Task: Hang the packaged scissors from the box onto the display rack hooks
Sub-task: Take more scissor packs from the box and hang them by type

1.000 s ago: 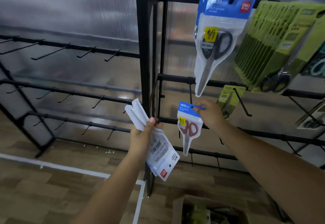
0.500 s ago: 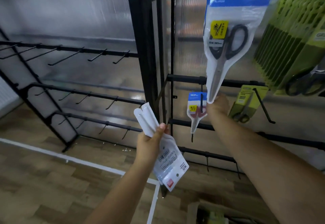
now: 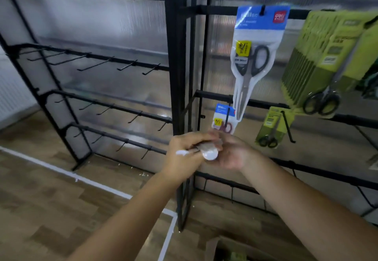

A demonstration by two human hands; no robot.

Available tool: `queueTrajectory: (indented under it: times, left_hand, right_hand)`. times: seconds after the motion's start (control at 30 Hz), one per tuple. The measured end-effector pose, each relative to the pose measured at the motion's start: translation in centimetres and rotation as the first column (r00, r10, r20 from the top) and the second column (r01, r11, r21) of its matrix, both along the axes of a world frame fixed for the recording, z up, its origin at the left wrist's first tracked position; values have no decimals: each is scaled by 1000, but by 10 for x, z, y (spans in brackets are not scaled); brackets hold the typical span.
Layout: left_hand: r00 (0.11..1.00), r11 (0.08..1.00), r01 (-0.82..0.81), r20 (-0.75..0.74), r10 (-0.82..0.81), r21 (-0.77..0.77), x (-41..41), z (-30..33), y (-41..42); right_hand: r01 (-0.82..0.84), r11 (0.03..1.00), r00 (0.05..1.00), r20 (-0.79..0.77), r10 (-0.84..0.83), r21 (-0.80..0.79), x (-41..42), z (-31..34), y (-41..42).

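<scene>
The left hand (image 3: 185,152) grips a blurred white stack of scissor packs (image 3: 206,151) in front of the black display rack (image 3: 176,60), and the right hand (image 3: 232,152) meets it with fingers curled at the stack's far end, though the blur hides whether they pinch it. Just above them a small blue-topped pack with red-handled scissors (image 3: 224,120) hangs on a hook, partly overlapped by a large pack (image 3: 255,56) whose red corner logo reads "deli" and whose label reads "180". Green packs (image 3: 327,56) crowd the hooks to the right, a smaller green pack (image 3: 270,126) hangs below, and the cardboard box (image 3: 221,248) sits on the wooden floor (image 3: 41,209).
</scene>
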State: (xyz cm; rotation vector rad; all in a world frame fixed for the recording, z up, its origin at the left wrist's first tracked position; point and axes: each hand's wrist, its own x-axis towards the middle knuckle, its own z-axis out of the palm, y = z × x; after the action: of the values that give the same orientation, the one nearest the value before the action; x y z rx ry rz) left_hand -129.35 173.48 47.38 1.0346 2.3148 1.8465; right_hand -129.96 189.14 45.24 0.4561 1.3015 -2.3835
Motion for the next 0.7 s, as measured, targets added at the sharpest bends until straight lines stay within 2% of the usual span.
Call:
queueTrajectory:
  times: [0.07,0.1,0.13,0.2,0.23,0.3,0.37,0.4,0.47,0.5,0.53,0.6,0.7]
  left_hand:
    - [973,983,40,-219,-79,-177,-10,6,4]
    - [965,966,24,-248,-90,-256,-19,5,5]
    - [980,936,-22,-191,-49,-351,-28,3,3]
    - [972,912,-133,-229,45,-387,-35,-14,-12]
    - [944,899,-190,-324,57,-396,-32,-22,-23]
    - [939,901,-240,-322,121,-362,-29,-38,-40]
    - [951,930,-290,-181,252,-228,-31,-39,-41]
    - [962,955,-272,-36,269,-120,-31,-35,-37]
    - [950,972,-178,285,130,151,-27,-25,-26]
    - [927,962,-129,374,31,240,-27,-23,-19]
    - [904,956,-74,423,-56,285,-27,-22,-12]
    - [860,959,-18,494,-130,283,-26,-20,1]
    - [818,978,-34,567,-92,207,-27,-30,12]
  right_hand:
    - [41,998,996,-82,-37,45,2,24,-2]
    - [106,989,989,-119,-94,106,1,33,-2]
    - [167,974,977,-156,-143,153,1,40,-1]
    - [257,943,950,-234,-207,212,2,54,-1]
    - [305,919,931,-282,-232,250,2,59,0]
    - [392,855,890,-373,-260,339,4,64,-1]
    - [438,806,860,-445,-248,397,8,65,-3]
    - [448,785,854,-466,-233,428,10,64,-4]
    - [466,727,849,-485,-208,504,13,58,-7]
    - [483,690,843,-500,-199,540,12,53,-8]
    - [504,656,831,-522,-191,562,12,48,-7]
    - [531,600,817,-549,-175,599,10,35,-5]
    - [505,568,845,-505,-175,649,8,11,1]
